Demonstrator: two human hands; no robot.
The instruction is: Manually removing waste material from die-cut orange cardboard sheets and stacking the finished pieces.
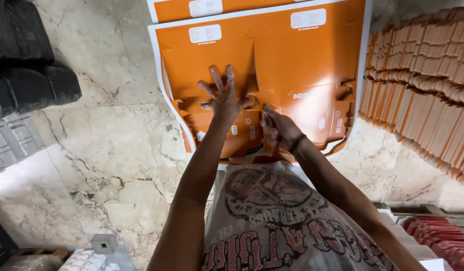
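Left hand (223,98): fingers spread wide, palm pressing flat on the orange cardboard sheet (287,55).
Right hand (279,129): fingers bent and close together at the sheet's near edge; whether they pinch a flap, I cannot tell.
Orange cardboard sheet: flat and die-cut, directly under both hands, on the marble floor (111,150).
Stack of folded orange pieces (428,75): well apart, to the right of the right fingers.

Flat orange die-cut carton sheet (292,60)
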